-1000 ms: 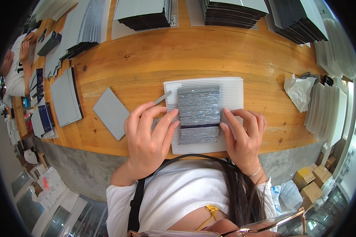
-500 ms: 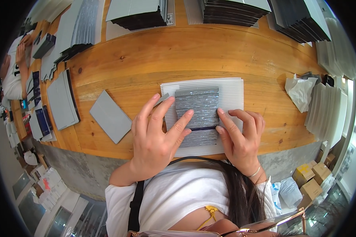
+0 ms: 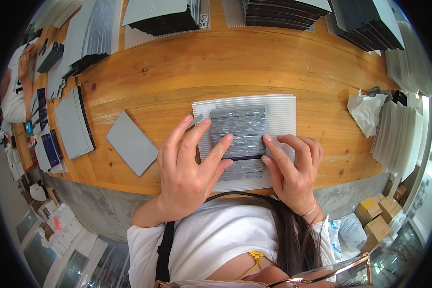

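Note:
A block of glittery silver-grey strips (image 3: pixel 238 127) lies on ribbed white plastic sheets (image 3: pixel 281 108) in front of me. A dark line crosses its lower part, between my two thumbs. My left hand (image 3: pixel 185 168) has its index finger and thumb on the block's left end, one above the other, with its other fingers spread. At the right end, my right hand (image 3: pixel 295 165) grips the strips with index finger and thumb, its other fingers bent. A small loose grey piece (image 3: pixel 195 121) shows beside my left fingertips.
A flat grey board (image 3: pixel 132 143) lies on the wooden table (image 3: pixel 201 62), left of my hands. Farther left are stacked grey boards (image 3: pixel 72 125). Tall stacks (image 3: pixel 163 12) line the far edge. Crumpled white paper (image 3: pixel 365 113) and plastic sheets (image 3: pixel 393 139) sit right. Another person (image 3: pixel 17 91) is far left.
Both hands keep nearly the same hold on the strips. The view has shifted slightly, and the surrounding table items appear a little farther left.

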`<move>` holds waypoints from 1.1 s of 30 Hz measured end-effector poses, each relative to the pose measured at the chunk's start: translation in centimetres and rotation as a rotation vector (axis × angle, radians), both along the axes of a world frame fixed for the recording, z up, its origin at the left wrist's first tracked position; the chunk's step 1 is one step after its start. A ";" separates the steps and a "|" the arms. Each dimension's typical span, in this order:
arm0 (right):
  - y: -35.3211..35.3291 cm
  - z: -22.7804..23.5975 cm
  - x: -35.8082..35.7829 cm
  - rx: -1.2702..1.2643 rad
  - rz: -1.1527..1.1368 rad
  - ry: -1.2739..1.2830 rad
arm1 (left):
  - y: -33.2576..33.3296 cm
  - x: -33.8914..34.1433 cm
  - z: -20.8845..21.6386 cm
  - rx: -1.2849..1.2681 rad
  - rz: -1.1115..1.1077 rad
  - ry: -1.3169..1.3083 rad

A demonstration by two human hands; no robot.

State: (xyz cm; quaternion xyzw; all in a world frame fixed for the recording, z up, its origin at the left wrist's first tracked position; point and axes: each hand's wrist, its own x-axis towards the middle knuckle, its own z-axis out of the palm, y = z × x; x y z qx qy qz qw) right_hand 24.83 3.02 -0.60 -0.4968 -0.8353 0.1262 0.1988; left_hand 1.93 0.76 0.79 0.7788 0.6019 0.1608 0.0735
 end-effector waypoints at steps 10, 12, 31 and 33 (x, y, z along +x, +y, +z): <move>0.1 -0.2 0.0 -0.003 -0.001 0.018 | 0.2 0.1 0.0 0.001 -0.005 0.001; 0.1 -0.2 0.1 0.000 0.002 0.019 | 0.2 0.2 0.0 -0.001 -0.003 0.006; 0.1 0.1 -0.1 -0.011 0.004 -0.026 | 0.2 0.2 0.1 -0.003 -0.015 0.012; 0.1 0.1 -0.2 -0.009 0.004 -0.025 | 0.1 0.0 0.3 -0.003 -0.011 0.023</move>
